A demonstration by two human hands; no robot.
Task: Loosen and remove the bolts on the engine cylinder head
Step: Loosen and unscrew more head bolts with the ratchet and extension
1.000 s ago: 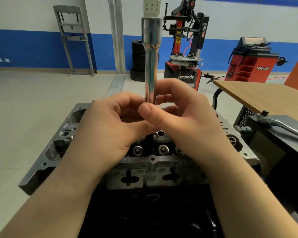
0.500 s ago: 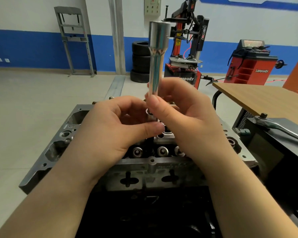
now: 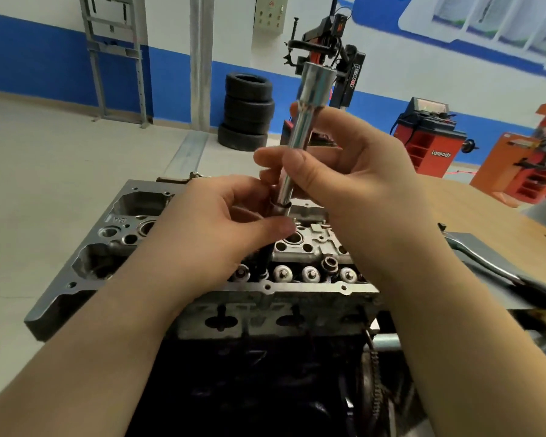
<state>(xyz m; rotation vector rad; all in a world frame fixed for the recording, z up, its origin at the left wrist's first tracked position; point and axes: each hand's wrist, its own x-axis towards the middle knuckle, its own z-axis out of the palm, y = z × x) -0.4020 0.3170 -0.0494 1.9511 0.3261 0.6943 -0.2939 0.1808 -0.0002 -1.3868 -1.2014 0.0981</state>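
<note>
A long chrome socket extension (image 3: 309,99) stands tilted, its wide top leaning right, above the grey engine cylinder head (image 3: 309,247). My right hand (image 3: 360,184) grips its shaft between thumb and fingers. My left hand (image 3: 221,228) pinches the tool's lower end, where a ring shows. Below my left fingers a long dark bolt (image 3: 263,263) hangs down toward the head. Whether the bolt still sits in its hole is hidden by my hand. A row of valve springs shows along the near edge of the head.
A ratchet wrench (image 3: 486,263) lies on a dark box at the right, beside a wooden table (image 3: 486,209). Stacked tyres (image 3: 248,111), a tyre changer (image 3: 344,67) and a red machine (image 3: 429,137) stand at the back wall. Light floor lies to the left.
The socket extension has gone from upright to leaning right at its top. My right hand has shifted up and right on the shaft, and my left hand now pinches the lower end.
</note>
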